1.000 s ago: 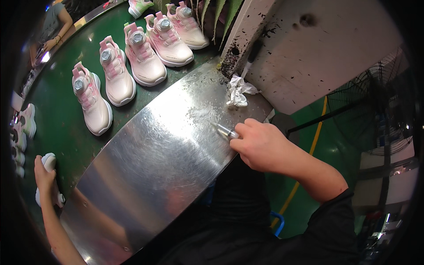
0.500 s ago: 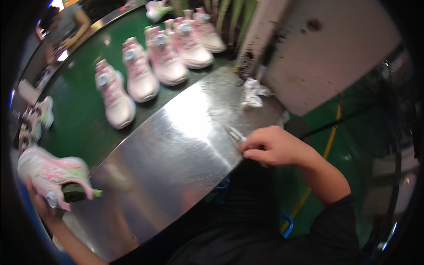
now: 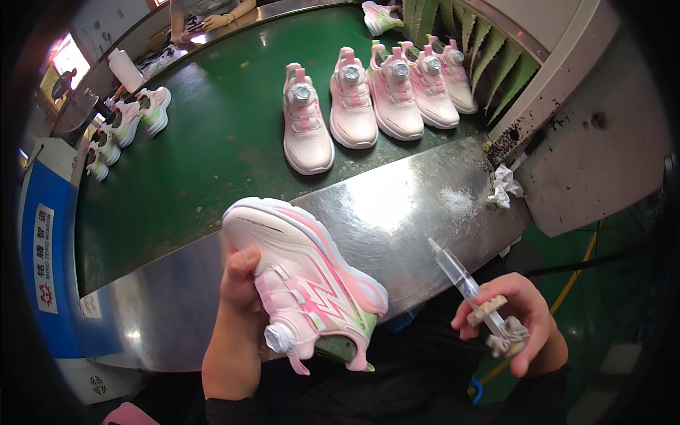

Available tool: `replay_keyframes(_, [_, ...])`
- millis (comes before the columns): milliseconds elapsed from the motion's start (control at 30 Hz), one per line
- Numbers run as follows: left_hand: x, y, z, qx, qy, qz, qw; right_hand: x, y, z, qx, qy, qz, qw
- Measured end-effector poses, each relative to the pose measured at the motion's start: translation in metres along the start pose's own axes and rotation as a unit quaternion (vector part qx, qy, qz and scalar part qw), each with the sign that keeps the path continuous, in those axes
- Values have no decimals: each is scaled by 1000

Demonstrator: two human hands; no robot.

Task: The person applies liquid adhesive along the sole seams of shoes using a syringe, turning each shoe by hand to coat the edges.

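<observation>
My left hand [image 3: 241, 280] is closed around a white and pink sneaker [image 3: 315, 258], lifted over the metal edge of the bench. The sneaker is tilted with its sole turned up and to the right and its ankle opening toward me; a silver-covered knob sits on its tongue. Closed around a clear syringe [image 3: 459, 275], my right hand [image 3: 528, 319] is to the right of the sneaker, apart from it. The syringe's tip points up and left. Tan wrapping covers its finger flange, and a greyish wad sits at its plunger end.
Several matching sneakers [image 3: 306, 127] stand in a row on the green belt [image 3: 212, 134]. More shoes [image 3: 152, 113] are at its left side. Crumpled white tissue [image 3: 504, 188] lies on the metal plate [image 3: 354, 205] beside a stained panel [image 3: 595, 134]. Another person's hands [image 3: 212, 21] are at the far side.
The view has swung left. My left hand has brought the sneaker from the far left to the middle and turned it. My right hand has raised the syringe off the metal plate.
</observation>
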State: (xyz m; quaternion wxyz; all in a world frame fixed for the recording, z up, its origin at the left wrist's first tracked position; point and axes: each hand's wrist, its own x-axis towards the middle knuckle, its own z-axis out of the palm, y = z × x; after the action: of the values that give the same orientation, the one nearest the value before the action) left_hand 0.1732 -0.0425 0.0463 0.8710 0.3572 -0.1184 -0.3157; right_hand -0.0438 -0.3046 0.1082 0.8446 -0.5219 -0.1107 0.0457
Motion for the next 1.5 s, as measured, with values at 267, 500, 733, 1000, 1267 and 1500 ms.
replay_keyframes(267, [-13, -1, 10, -17, -31, -11, 999, 47, -1, 41, 1, -30, -102, 994])
replay_keyframes(500, [-28, 7, 4, 53, -101, 112, 987, 65, -2, 70, 1, -67, -124, 990])
replay_keyframes(733, [-31, 7, -7, 133, -192, 122, 965, 75, 3, 76, -47, -47, -94, 993])
replay_keyframes(1000, [-35, 10, 1, 102, -199, 121, 967, 84, 6, 80, -17, -70, -69, 995])
replay_keyframes(1267, [-37, 9, 1, 34, -225, 98, 969, 87, 6, 81, -34, -55, -67, 996])
replay_keyframes(1500, [-35, 10, 2, 114, -164, 123, 972, 90, 7, 77, -30, -70, -81, 994])
